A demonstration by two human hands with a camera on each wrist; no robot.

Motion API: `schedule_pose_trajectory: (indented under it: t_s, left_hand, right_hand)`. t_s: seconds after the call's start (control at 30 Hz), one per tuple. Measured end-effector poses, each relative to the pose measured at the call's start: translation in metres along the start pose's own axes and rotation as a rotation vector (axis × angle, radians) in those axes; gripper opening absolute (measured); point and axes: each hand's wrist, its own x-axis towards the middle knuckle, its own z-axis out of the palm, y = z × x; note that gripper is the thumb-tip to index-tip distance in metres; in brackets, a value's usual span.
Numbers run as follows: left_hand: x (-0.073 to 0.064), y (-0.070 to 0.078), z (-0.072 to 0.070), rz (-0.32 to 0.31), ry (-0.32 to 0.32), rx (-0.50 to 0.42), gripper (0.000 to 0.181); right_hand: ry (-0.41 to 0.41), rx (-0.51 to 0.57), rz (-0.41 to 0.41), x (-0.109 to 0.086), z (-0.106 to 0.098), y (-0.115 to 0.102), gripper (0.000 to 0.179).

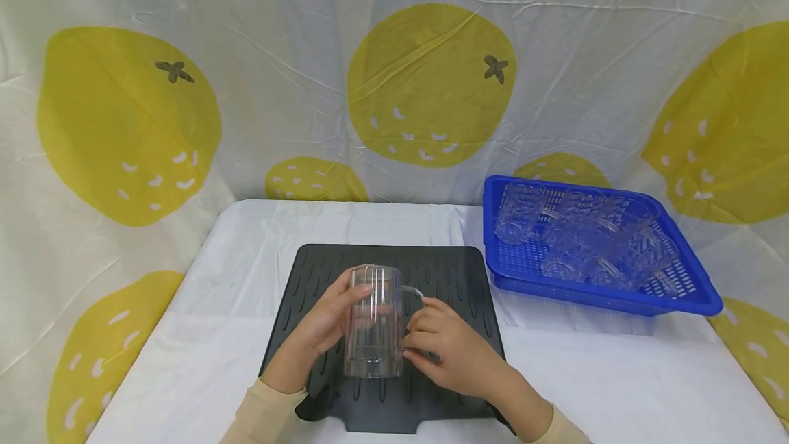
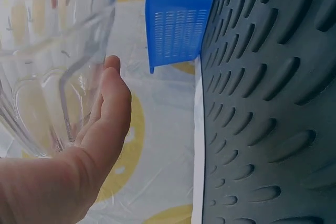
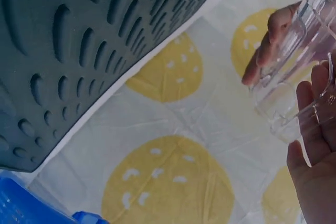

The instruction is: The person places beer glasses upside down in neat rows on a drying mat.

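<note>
**Clear mug (image 1: 372, 334) gripped two-handed over black mat (image 1: 444, 264)**

Left hand (image 1: 333, 314) wrapped round the mug's side, thumb and fingers against the wall. Right hand (image 1: 448, 347) grasping at the handle (image 1: 411, 289), fingertips on it; exact finger placement partly lost through the clear walls. Mug held above the middle of the mat, a gap between the two in the left wrist view. Mat dark, raised elongated ribs over its surface. Beige sleeves (image 1: 261, 411) at both forearms, near side of the mat. White cloth (image 1: 216, 307) under and around the mat. Right of the mat, toward its far corner: blue basket (image 1: 573, 299), perforated, holding several clear mugs (image 1: 570, 252); count uncertain, they overlap. Beyond the mat: pale curtain (image 1: 277, 67), large yellow lemon print.
</note>
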Motion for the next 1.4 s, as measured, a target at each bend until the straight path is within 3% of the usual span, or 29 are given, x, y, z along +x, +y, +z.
schedule_pose_trajectory:
  t_s: [0.17, 0.3, 0.43, 0.57, 0.73, 0.83, 1.0, 1.17, 1.4]
  left_hand:
    - [-0.002, 0.002, -0.001, 0.022, -0.009, 0.005, 0.073]
    - [-0.003, 0.002, -0.001, 0.038, -0.018, 0.026, 0.076]
    - [-0.003, 0.002, -0.001, 0.055, -0.006, 0.024, 0.072]
    - [-0.004, 0.002, -0.001, 0.082, 0.017, 0.019, 0.069]
    - [-0.005, 0.001, -0.004, 0.125, 0.057, 0.068, 0.073]
    - [-0.006, 0.000, -0.005, 0.160, 0.049, 0.116, 0.075]
    - [-0.008, -0.001, -0.005, 0.273, -0.048, 0.159, 0.077]
    - [-0.010, 0.001, -0.003, 0.363, -0.139, 0.168, 0.078]
    - [-0.013, 0.003, -0.004, 0.420, -0.189, 0.140, 0.076]
  right_hand:
    - [0.002, -0.109, -0.069, -0.001, 0.004, 0.000, 0.019]
    - [0.018, -0.183, -0.122, -0.002, 0.007, 0.000, 0.009]
    - [0.016, -0.224, -0.130, -0.003, 0.008, -0.001, 0.002]
    - [0.024, -0.215, -0.128, -0.003, 0.006, -0.001, 0.012]
    - [0.084, -0.067, -0.063, -0.001, -0.002, 0.003, 0.009]
    - [0.132, 0.041, 0.002, 0.001, -0.008, 0.007, 0.013]
    - [0.200, 0.188, 0.078, 0.006, -0.017, 0.012, 0.012]
    - [0.254, 0.236, 0.174, 0.010, -0.019, 0.018, 0.032]
    - [0.187, 0.332, 0.324, 0.007, -0.009, 0.023, 0.036]
